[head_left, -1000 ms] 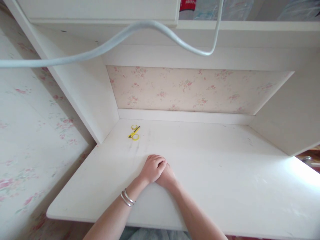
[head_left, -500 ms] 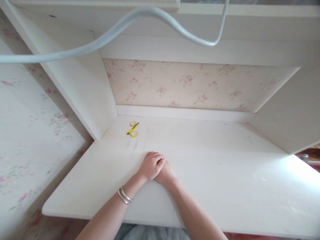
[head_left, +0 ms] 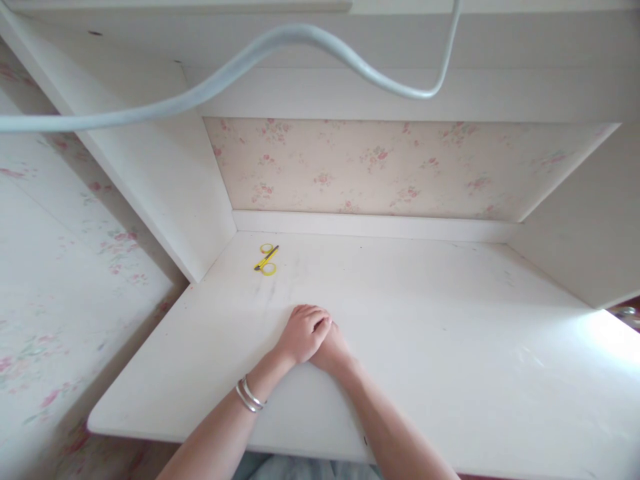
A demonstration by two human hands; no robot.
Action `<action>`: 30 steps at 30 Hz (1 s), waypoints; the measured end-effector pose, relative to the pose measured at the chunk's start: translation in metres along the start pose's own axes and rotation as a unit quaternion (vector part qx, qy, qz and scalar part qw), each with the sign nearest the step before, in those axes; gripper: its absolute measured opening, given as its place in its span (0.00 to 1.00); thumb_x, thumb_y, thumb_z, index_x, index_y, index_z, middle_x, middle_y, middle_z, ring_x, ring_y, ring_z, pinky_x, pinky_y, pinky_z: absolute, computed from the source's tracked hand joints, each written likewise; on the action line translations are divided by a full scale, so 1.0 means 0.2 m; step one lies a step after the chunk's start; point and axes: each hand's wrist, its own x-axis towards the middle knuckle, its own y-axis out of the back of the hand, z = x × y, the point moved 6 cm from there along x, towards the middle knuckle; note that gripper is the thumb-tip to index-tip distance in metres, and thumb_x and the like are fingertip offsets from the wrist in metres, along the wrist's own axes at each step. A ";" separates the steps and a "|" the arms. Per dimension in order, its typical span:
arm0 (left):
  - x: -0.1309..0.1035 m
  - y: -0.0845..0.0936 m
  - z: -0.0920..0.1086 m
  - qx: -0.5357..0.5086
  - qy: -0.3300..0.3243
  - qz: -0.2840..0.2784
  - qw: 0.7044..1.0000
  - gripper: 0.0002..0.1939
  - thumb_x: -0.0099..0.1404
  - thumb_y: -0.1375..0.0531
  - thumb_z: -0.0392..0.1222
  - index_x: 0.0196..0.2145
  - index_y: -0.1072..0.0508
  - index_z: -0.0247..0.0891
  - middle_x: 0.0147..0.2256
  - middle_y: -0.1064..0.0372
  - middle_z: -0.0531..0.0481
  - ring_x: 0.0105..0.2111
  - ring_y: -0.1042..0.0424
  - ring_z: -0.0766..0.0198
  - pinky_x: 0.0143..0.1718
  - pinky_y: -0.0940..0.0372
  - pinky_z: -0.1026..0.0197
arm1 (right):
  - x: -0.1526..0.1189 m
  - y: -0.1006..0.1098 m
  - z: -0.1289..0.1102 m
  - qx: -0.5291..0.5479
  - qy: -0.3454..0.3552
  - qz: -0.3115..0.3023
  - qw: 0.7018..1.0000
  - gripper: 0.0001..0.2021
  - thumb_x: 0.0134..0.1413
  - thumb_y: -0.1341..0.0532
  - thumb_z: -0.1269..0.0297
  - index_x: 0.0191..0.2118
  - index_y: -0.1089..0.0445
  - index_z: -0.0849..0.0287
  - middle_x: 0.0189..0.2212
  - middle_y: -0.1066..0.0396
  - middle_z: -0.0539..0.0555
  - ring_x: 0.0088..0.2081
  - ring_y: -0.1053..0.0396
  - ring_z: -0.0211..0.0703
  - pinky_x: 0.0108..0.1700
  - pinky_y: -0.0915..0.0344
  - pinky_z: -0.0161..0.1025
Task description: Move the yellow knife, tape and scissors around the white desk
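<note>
My left hand lies over my right hand on the white desk, its fingers wrapped round the right one. The fingers of my right hand are hidden beneath it. Two silver bangles circle my left wrist. Farther back on the left lie a yellow and black utility knife and two thin yellow rings, perhaps tape rolls: a smaller ring behind the knife and a larger ring in front. Neither hand touches these things.
A pale cable hangs across the upper view, close to the camera. White side panels enclose the desk left and right, with a shelf above. Floral wallpaper covers the back wall. Bright light falls on the right edge.
The view has shifted slightly, so the shelf and cable sit a little differently in it. My hands remain clasped in the same spot, and the knife and rings have not moved.
</note>
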 end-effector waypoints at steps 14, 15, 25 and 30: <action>0.00 -0.01 -0.01 -0.002 -0.006 -0.002 1.000 0.14 0.67 0.51 0.39 0.35 0.26 0.42 0.38 0.26 0.51 0.42 0.31 0.62 0.50 0.43 0.57 | 0.00 0.06 -0.02 0.012 -0.003 -0.009 1.000 0.23 0.56 0.47 0.68 0.58 0.39 0.62 0.50 0.32 0.63 0.48 0.34 0.54 0.49 0.37 0.43; 0.00 -0.01 -0.01 0.000 -0.007 -0.003 1.000 0.14 0.67 0.51 0.39 0.35 0.26 0.42 0.38 0.26 0.51 0.42 0.31 0.62 0.50 0.42 0.57 | 0.00 0.06 -0.02 0.009 -0.001 -0.010 1.000 0.23 0.56 0.48 0.68 0.58 0.39 0.62 0.50 0.33 0.63 0.49 0.34 0.54 0.49 0.37 0.43; -0.01 0.01 0.01 0.000 -0.006 -0.003 1.000 0.14 0.67 0.52 0.38 0.34 0.26 0.41 0.37 0.26 0.51 0.41 0.31 0.62 0.50 0.42 0.57 | -0.02 0.07 -0.03 0.016 -0.006 -0.005 1.000 0.23 0.56 0.48 0.68 0.58 0.39 0.63 0.49 0.32 0.64 0.48 0.33 0.56 0.47 0.36 0.44; -0.02 -0.01 0.00 -0.002 -0.004 -0.007 1.000 0.14 0.67 0.52 0.39 0.34 0.26 0.41 0.38 0.26 0.50 0.42 0.31 0.61 0.51 0.42 0.56 | -0.02 0.06 -0.02 0.023 -0.019 -0.001 1.000 0.22 0.55 0.47 0.70 0.56 0.36 0.65 0.48 0.32 0.64 0.47 0.32 0.56 0.47 0.36 0.44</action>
